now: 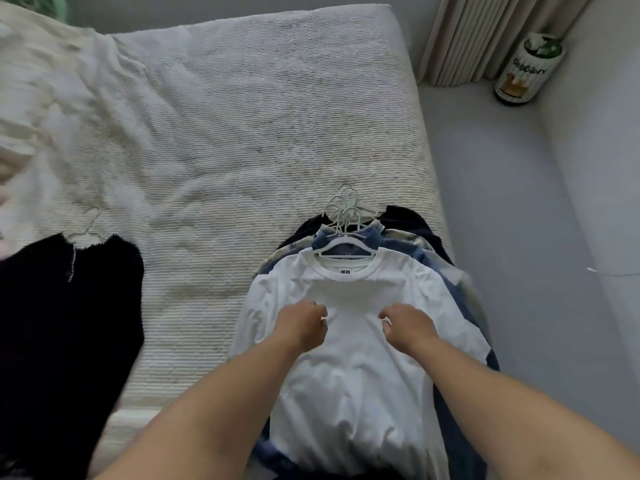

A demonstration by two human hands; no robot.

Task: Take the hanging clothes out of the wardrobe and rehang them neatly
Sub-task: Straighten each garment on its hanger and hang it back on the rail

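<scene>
The white T-shirt (356,341) lies on its white hanger (341,247) atop a stack of hung clothes on the bed (242,116), right under my fingers. My left hand (301,323) and right hand (408,325) sit on its chest, fingers curled inward and seemingly pinching the fabric, though the tips are hidden. Beyond my fingers the hanger hooks (344,206) bunch together. Blue and dark garments (408,233) peek out beneath. Far left of my fingers lies a black garment (69,323); up right, a cylindrical container (530,69) stands by the curtain (485,32).
</scene>
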